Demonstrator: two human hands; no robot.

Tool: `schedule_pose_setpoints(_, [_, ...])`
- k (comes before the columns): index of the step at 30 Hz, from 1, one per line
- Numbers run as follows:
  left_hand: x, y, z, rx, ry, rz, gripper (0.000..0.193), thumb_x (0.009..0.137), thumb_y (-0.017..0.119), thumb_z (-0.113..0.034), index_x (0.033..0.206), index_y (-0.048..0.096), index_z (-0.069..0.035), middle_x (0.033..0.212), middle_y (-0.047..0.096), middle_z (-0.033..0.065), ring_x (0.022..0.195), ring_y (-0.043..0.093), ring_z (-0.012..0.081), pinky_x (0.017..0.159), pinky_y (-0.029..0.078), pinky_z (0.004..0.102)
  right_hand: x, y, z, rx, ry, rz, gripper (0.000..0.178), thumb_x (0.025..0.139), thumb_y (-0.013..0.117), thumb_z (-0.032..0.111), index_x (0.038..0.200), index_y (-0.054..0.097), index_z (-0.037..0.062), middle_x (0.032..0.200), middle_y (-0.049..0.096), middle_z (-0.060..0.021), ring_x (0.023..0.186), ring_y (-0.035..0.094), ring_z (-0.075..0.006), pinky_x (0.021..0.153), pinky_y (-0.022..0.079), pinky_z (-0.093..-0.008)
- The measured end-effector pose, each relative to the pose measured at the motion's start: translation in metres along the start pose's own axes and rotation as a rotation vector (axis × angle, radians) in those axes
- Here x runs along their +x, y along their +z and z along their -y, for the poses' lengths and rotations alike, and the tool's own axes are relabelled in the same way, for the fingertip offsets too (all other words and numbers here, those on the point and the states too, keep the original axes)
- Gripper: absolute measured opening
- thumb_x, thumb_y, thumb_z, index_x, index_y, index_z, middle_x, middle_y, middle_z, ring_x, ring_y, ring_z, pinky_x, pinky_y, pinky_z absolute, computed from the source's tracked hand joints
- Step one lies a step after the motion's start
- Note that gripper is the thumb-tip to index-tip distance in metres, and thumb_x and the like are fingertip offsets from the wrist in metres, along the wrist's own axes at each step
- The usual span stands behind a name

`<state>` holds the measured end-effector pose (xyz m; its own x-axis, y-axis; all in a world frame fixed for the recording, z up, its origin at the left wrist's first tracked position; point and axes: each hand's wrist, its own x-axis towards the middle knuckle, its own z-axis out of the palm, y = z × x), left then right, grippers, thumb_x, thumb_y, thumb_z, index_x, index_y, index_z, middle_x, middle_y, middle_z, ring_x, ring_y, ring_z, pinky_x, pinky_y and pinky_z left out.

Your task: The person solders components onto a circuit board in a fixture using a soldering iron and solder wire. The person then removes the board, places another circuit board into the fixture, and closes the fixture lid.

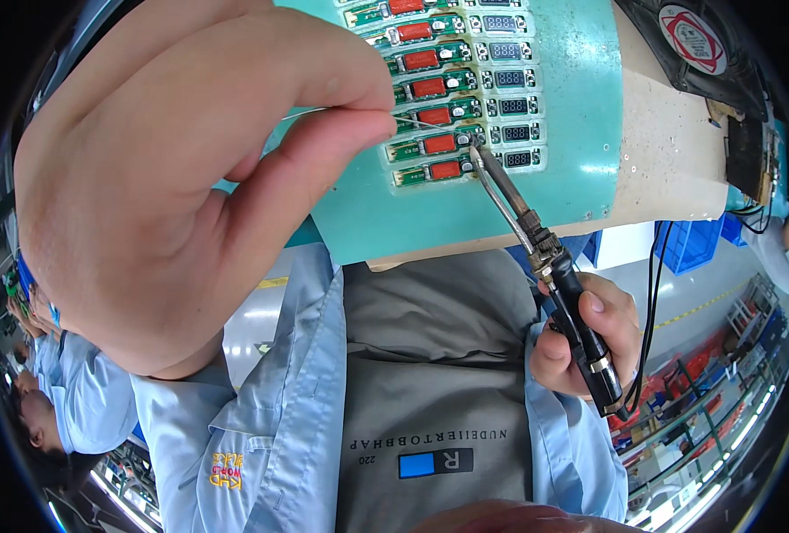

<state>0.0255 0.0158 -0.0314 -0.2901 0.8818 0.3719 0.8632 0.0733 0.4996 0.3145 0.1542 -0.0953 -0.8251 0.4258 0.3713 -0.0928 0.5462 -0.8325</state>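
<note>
Between the thumb and forefinger of my left hand [190, 169] a thin wire [423, 123] is pinched, looking like solder. Its free end reaches toward a small green circuit board [403, 151] with a red block-shaped component [440, 143]. My right hand [603, 329] grips a black-handled soldering iron [581, 324], which has a thin metal tube along its shaft. The iron's tip meets the same board beside a round white part, close to the wire's end. Whether tip and wire touch is too small to tell.
Several like boards and small dark display modules [510, 78] lie in rows on a turquoise work surface [581, 107]. A dark fan-like device [692, 40] with a round label stands far right. Blue crates [687, 244] are beyond the edge. A black cord [654, 311] hangs right. Another person [83, 391] sits left.
</note>
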Motion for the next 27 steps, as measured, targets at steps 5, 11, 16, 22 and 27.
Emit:
schedule_pose_setpoints(5, [-0.001,0.004,0.0,-0.017,-0.023,-0.014,0.018,0.069,0.081,0.006,0.084,0.077,-0.002,0.078,0.065,0.0021,0.06,0.033,0.0083,0.052,0.024,0.0223,-0.001,0.002,0.0,-0.006,-0.001,-0.012,0.046,0.085,0.087,0.019,0.12,0.064,-0.0008,0.104,0.07,-0.0213,0.083,0.071,-0.0277,0.069,0.059,-0.0326])
schedule_pose_setpoints(11, [-0.001,0.002,-0.003,-0.004,-0.036,-0.026,0.017,0.069,0.081,0.006,0.084,0.077,-0.002,0.077,0.064,0.0015,0.06,0.033,0.0082,0.052,0.024,0.0222,-0.002,0.002,-0.001,-0.009,0.001,-0.019,0.046,0.085,0.087,0.019,0.12,0.064,-0.0006,0.104,0.07,-0.0213,0.082,0.071,-0.0273,0.068,0.058,-0.0318])
schedule_pose_setpoints(16, [-0.002,-0.001,-0.003,0.019,-0.021,-0.013,0.017,0.069,0.081,0.006,0.084,0.077,-0.001,0.078,0.063,0.0011,0.06,0.033,0.0082,0.053,0.024,0.022,-0.001,0.002,-0.002,-0.036,-0.022,-0.024,0.047,0.085,0.087,0.019,0.121,0.064,-0.0005,0.104,0.07,-0.0215,0.082,0.071,-0.0274,0.068,0.058,-0.0315])
schedule_pose_setpoints(22, [-0.003,-0.004,-0.004,0.006,-0.011,-0.022,0.017,0.069,0.081,0.006,0.085,0.077,-0.001,0.078,0.063,0.0012,0.061,0.033,0.0083,0.053,0.025,0.022,-0.004,0.001,-0.006,0.03,-0.093,-0.076,0.05,0.087,0.087,0.021,0.124,0.062,-0.0007,0.103,0.07,-0.0217,0.082,0.071,-0.028,0.068,0.058,-0.0318])
schedule_pose_setpoints(27, [-0.004,-0.004,-0.006,0.017,-0.012,-0.009,0.017,0.069,0.081,0.006,0.084,0.077,-0.001,0.078,0.064,0.0017,0.061,0.034,0.0086,0.053,0.026,0.0223,-0.011,-0.004,-0.007,0.04,-0.106,-0.088,0.052,0.088,0.086,0.022,0.127,0.061,-0.0006,0.103,0.069,-0.0216,0.083,0.071,-0.0286,0.069,0.058,-0.0321])
